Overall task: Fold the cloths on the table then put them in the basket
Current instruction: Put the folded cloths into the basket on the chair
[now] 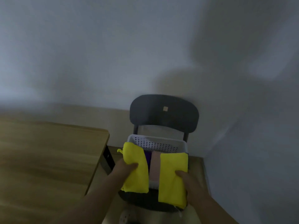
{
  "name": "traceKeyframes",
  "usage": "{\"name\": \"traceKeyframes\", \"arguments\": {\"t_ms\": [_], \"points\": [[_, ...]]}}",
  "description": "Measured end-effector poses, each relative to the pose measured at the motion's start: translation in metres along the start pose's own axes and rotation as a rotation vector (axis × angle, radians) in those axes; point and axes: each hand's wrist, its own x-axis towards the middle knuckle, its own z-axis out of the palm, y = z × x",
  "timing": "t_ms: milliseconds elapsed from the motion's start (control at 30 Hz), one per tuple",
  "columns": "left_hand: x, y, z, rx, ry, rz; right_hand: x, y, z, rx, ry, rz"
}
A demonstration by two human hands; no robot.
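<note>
A white perforated basket (pixel 156 143) stands on the seat of a dark chair (pixel 164 113), right of the table. My left hand (pixel 124 169) grips a folded yellow cloth (pixel 137 168) over the basket's left side. My right hand (pixel 190 183) grips a second folded yellow cloth (pixel 173 177) over its right side. Between the two, a folded pink cloth (pixel 155 167) and a sliver of purple cloth (pixel 147 157) lie inside the basket. The picture is blurred.
The wooden table (pixel 48 159) fills the lower left, its corner close to the basket. A grey wall rises behind the chair and closes in on the right. Something round lies on the floor at the bottom (pixel 127 217).
</note>
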Motion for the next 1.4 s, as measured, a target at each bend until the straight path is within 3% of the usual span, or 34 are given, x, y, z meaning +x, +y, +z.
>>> {"name": "traceKeyframes", "arguments": {"t_ms": [433, 667, 833, 967, 1100, 1300, 1400], "points": [[0.132, 0.03, 0.028, 0.274, -0.239, -0.063, 0.127, -0.03, 0.011, -0.122, 0.035, 0.104], [0.166, -0.009, 0.039, 0.045, -0.153, -0.246, 0.177, -0.01, 0.004, -0.071, -0.013, 0.263], [0.179, -0.02, 0.037, -0.182, -0.09, -0.399, 0.199, 0.007, 0.006, 0.177, -0.053, 0.491], [0.188, -0.025, 0.034, -0.217, -0.053, -0.479, 0.215, 0.012, 0.013, 0.244, -0.107, 0.553], [0.192, -0.029, 0.039, -0.135, -0.057, -0.528, 0.23, 0.03, 0.02, 0.057, -0.127, 0.556], [0.192, -0.022, 0.035, -0.068, -0.115, -0.598, 0.236, 0.038, 0.026, -0.135, -0.038, 0.359], [0.188, -0.019, 0.034, -0.119, -0.086, -0.622, 0.232, 0.033, 0.027, -0.031, 0.001, 0.364]]}}
